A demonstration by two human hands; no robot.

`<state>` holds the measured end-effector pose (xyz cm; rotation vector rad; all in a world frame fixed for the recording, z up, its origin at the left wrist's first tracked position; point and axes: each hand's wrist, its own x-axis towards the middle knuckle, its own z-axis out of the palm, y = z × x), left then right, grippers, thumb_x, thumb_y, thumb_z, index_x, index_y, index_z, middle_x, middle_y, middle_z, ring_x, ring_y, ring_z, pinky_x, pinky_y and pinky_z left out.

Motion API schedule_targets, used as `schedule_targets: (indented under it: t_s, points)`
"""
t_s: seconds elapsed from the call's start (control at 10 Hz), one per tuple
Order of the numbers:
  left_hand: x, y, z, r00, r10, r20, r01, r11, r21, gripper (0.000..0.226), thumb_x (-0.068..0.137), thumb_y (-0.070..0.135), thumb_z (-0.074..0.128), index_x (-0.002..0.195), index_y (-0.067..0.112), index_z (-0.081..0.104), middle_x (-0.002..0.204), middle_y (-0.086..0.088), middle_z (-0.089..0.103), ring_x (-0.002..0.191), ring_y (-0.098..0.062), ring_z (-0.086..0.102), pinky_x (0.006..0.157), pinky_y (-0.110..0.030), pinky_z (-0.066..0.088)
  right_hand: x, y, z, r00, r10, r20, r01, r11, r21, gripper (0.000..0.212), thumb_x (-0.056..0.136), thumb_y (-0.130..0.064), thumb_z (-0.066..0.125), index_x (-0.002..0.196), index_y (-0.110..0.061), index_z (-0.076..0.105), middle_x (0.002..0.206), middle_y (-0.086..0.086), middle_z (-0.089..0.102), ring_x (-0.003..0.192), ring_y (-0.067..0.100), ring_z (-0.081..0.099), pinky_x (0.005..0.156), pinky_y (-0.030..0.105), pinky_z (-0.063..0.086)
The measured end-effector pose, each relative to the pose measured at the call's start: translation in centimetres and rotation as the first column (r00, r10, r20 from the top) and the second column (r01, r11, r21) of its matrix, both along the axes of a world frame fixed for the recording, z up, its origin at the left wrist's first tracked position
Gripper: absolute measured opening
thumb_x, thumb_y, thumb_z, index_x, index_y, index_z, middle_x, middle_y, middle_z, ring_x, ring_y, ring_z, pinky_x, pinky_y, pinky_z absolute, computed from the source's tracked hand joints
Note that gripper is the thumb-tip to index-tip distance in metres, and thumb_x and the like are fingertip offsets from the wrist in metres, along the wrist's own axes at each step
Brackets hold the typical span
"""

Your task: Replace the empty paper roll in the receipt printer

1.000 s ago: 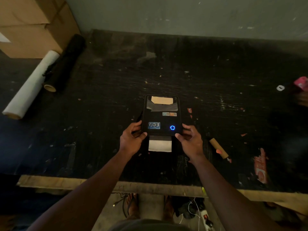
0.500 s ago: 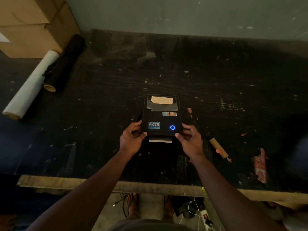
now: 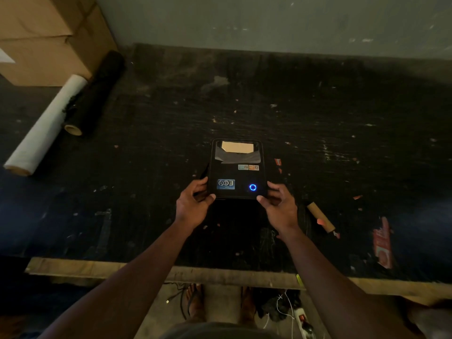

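Note:
The black receipt printer (image 3: 236, 168) lies flat on the dark worktop (image 3: 318, 118), lid shut, with a blue ring light glowing near its front right corner. My left hand (image 3: 193, 204) grips its front left corner, thumb on top. My right hand (image 3: 278, 204) holds the front right corner the same way. No paper shows at the front slot. A brown cardboard roll core (image 3: 320, 216) lies on the worktop just right of my right hand.
A white roll (image 3: 46, 126) and a black roll (image 3: 97, 94) lie at the far left beside a cardboard box (image 3: 44, 37). A red scrap (image 3: 382, 243) sits near the right front edge. Cables and a power strip (image 3: 302, 321) are on the floor by my feet.
The strip of white paper sticking out of the printer's front slot has shortened and is now gone from view. A pink object at the far right has left the view. Both hands have stayed put.

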<state>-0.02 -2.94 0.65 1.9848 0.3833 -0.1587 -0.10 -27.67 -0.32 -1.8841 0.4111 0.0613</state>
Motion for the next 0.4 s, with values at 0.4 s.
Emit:
schedule_targets:
  t_s: [0.4]
  points:
    - [-2.1, 3.7, -0.4, 0.991, -0.111, -0.078, 0.116, 0.991, 0.065, 0.031, 0.091, 0.031, 0.077, 0.119, 0.037, 0.067, 0.103, 0.009, 0.076, 0.088, 0.0, 0.074, 0.082, -0.034, 0.063, -2.6, -3.3, 0.3, 0.999, 0.028, -0.033, -0.029, 0.999, -0.03, 0.033, 0.095, -0.019, 0.073, 0.128, -0.023, 0.068, 0.108, -0.007, 0.075, 0.096, -0.005, 0.07, 0.076, 0.013, 0.051]
